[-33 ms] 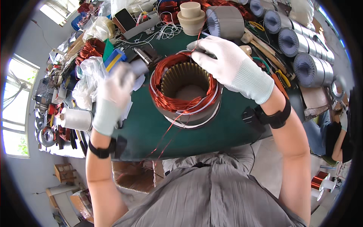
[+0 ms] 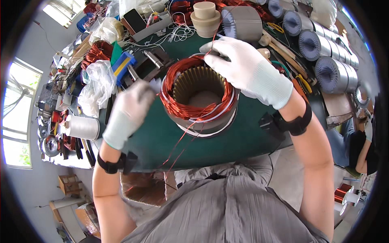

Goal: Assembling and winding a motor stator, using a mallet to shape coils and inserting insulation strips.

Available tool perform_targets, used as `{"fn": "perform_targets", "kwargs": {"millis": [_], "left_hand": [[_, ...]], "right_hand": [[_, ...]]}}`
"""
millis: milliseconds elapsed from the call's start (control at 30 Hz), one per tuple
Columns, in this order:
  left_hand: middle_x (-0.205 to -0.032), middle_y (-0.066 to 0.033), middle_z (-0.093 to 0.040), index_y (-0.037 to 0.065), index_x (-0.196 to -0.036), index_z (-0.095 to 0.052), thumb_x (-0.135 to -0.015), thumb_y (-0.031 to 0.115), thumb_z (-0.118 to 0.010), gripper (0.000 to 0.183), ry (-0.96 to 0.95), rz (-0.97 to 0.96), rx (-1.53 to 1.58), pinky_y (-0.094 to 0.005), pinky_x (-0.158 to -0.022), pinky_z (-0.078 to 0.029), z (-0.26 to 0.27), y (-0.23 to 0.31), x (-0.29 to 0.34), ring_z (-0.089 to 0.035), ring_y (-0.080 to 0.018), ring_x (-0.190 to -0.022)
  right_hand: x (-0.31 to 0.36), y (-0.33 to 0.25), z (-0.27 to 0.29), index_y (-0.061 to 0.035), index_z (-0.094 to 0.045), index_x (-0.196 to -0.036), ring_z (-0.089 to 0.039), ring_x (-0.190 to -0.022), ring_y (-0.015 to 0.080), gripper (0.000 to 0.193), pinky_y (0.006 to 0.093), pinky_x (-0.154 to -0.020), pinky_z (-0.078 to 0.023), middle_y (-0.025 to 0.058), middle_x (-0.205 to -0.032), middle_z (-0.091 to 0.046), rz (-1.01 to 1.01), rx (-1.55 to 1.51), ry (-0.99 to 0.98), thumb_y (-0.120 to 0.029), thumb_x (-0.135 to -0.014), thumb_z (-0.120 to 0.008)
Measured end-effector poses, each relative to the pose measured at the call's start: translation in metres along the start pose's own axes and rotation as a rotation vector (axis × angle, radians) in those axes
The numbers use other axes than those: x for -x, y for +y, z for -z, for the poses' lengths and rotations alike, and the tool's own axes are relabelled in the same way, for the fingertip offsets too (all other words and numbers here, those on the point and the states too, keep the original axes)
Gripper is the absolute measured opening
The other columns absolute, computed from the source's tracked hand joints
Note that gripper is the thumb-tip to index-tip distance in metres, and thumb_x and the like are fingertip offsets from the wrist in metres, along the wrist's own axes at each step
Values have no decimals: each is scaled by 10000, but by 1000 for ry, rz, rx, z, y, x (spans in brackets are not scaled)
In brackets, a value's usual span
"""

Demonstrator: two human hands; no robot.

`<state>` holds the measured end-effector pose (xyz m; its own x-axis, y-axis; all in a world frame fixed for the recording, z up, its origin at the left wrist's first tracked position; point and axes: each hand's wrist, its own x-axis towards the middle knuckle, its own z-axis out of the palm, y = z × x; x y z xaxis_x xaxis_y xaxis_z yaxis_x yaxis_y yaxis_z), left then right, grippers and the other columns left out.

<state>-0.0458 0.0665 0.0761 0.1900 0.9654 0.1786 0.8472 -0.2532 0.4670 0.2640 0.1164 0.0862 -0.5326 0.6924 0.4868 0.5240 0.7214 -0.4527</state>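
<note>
A motor stator [image 2: 204, 128] stands upright on the green bench top, with red copper windings [image 2: 178, 109] and white cord round its upper rim. Yellowish slot liners line its bore. My right hand [image 2: 239, 67], in a white glove, reaches over the far right of the rim. Its thumb and fingers close at the winding, where a thin red copper wire [image 2: 212, 38] runs up past the fingertips. Left of the stator, my gloved left hand [image 2: 131, 107] is curled shut in the air, slightly blurred. Something small and pale shows beside its fingers, too unclear to name.
A blue tool [image 2: 122, 67] and a metal rod [image 2: 153, 59] lie beyond my left hand. At left is a white thread spool [image 2: 82, 127]. Mallets [image 2: 279, 46], pliers [image 2: 303, 84] and several stator cores [image 2: 330, 75] occupy the right. Another person [image 2: 358, 141] sits far right.
My left hand has moved inward toward the stator, uncovering more of the blue tool. The pale thing beside its fingers has shifted right too. My right hand has barely moved.
</note>
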Motion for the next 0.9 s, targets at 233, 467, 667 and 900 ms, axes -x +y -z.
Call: {"fn": "perform_targets", "kwargs": {"millis": [233,467,667,900], "left_hand": [[-860,-110,-641,-29,-1122,-626,-1040,165,-540,227,286,-16,331,-304,-751,-492,-15,23,-11,-582,-159,-770],[-978,-119,-673,-53,-1124,-602,-1061,161,-521,237,379,-67,696,-310,-831,-505,-53,65,-20,-598,-158,-877],[-983,-112,-670,-55,-1134,-601,-1056,145,-529,226,379,-54,845,-296,-829,-502,-62,58,-26,-581,-120,-893],[-1011,-92,-707,-47,-1138,-631,-1052,146,-542,230,360,-89,799,-264,-857,-509,-57,57,-25,-614,-100,-907]], "right_hand": [[-31,1,-5,8,-673,-1034,-665,-839,240,279,375,-794,-521,179,-929,-678,-293,-126,-117,-264,-969,-672],[-23,-6,-10,18,-664,-994,-675,-920,317,254,397,-854,-525,181,-955,-675,-286,-81,-27,-218,-911,-708],[-22,-11,-23,6,-667,-964,-667,-963,359,191,429,-903,-534,185,-977,-676,-63,185,91,-131,-839,-714],[-18,-13,-30,-21,-683,-951,-688,-946,346,125,436,-860,-550,152,-937,-702,-37,196,137,-93,-849,-691]]}}
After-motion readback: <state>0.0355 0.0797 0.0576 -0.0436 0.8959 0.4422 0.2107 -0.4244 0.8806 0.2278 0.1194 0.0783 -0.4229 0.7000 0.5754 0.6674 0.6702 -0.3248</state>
